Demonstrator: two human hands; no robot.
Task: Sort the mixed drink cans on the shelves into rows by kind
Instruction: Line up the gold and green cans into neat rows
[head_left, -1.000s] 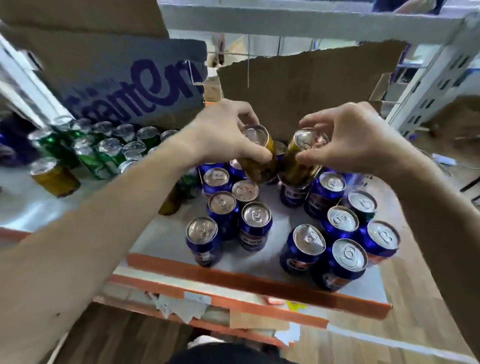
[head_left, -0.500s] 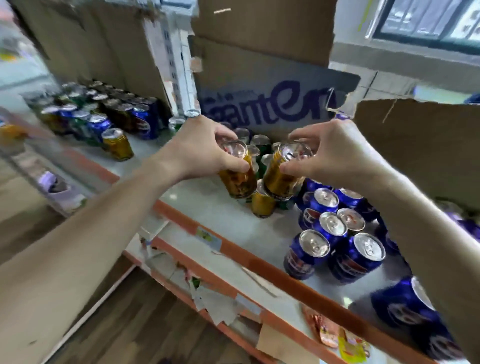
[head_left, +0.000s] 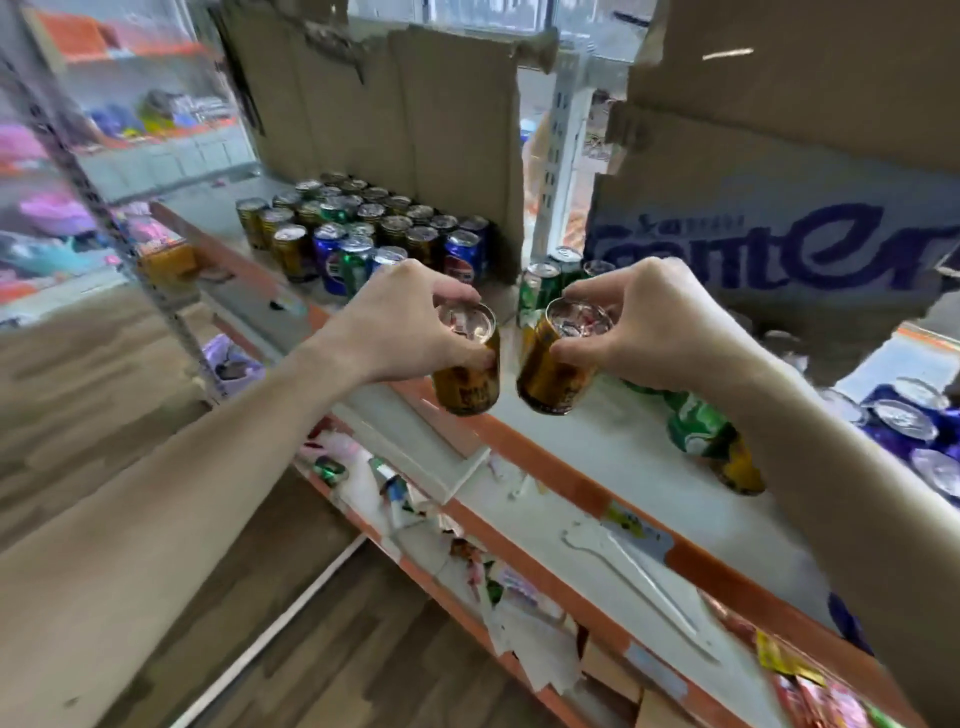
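Long white shelf (head_left: 597, 457) with an orange front edge runs diagonally across the whole shot. Brown cardboard sheet (head_left: 415, 130) stands at the back of it, and to the right there's a cardboard box (head_left: 779, 249) with big blue lettering. Back left on the shelf sits a packed bunch of mixed cans (head_left: 374, 223), gold, blue and green all jumbled together. Far right there's a cluster of blue cans (head_left: 904, 421), pretty blurry.

Both hands are out over the front edge of the shelf. Left hand (head_left: 405, 322) has its grip curled round the rim of a gold can (head_left: 467, 379), fingers behind the top, thumb in front. Right hand (head_left: 649, 322) pinches the second gold can (head_left: 550, 374) the same way. Both cans hang in the air, just beside each other, tilted a bit, not touching the shelf.

Two upright green cans (head_left: 540, 286) stand right behind them.
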